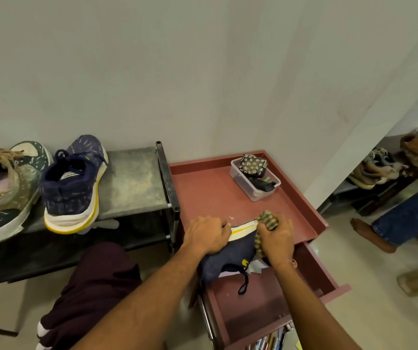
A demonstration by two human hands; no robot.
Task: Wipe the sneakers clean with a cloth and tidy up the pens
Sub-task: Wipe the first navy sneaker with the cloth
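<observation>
Both forearms reach forward from the bottom edge, with a knee (94, 286) in dark maroon cloth beside the left one. Low at the bottom edge, under the right forearm, a row of pens (269, 343) shows in a compartment below an open drawer (253, 306).

Over the back of that drawer lies a navy sneaker (230, 258) on its side. Its white and yellow sole faces away from the camera and rests against the front edge of the red tabletop (203, 188). One black lace hangs down into the drawer. The left grip (206, 233) lies palm down on the shoe, fingers curled over the sole's edge and holding it. The right grip (277, 239) is closed round a bunched striped cloth (268, 219), which it presses to the sole at the shoe's right end.

Near the back right corner of the tabletop stands a clear plastic box (253, 193), holding a flowered pouch (252, 165) and a black object (263, 185) I cannot identify.

To the left, just beside the red unit, is a dark shoe rack (132, 180). On its top shelf a second navy sneaker (74, 183) stands upright with its heel toward the camera. A green and tan sneaker (6, 183) sits at its left. A mirror (379, 198) on the right reflects more shoes and a bare foot.
</observation>
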